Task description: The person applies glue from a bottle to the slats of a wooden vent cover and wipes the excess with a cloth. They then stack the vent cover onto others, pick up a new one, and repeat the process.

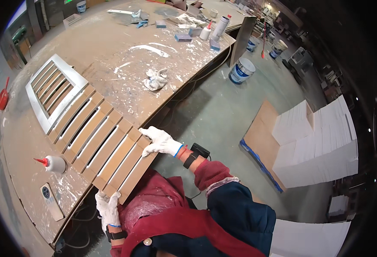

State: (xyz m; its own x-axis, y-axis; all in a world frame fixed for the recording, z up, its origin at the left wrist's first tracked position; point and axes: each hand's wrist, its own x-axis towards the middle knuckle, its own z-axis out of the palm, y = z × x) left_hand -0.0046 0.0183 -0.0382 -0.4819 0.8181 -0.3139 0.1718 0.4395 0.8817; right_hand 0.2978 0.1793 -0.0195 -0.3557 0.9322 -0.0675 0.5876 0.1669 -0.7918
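Note:
A row of brown wooden boards [97,136] with white strips between them lies across the worktable, its near end reaching past the table edge toward my body. At its far end is a white slatted frame [67,70]. My left hand [108,208], in a white glove, grips the near left corner of the last board. The right hand [161,141], also gloved, closes on the opposite end of that board, with fingertips on top. Whether the boards are joined to one another I cannot tell. The undersides of the boards are hidden.
On the paint-marked worktable [107,47] lie a red-capped white glue bottle [55,163], a phone-like object [51,201] and a crumpled glove [156,79]. Sanding blocks [183,37] stand farther back. A paint bucket [242,70] and stacked white panels [317,143] are on the right.

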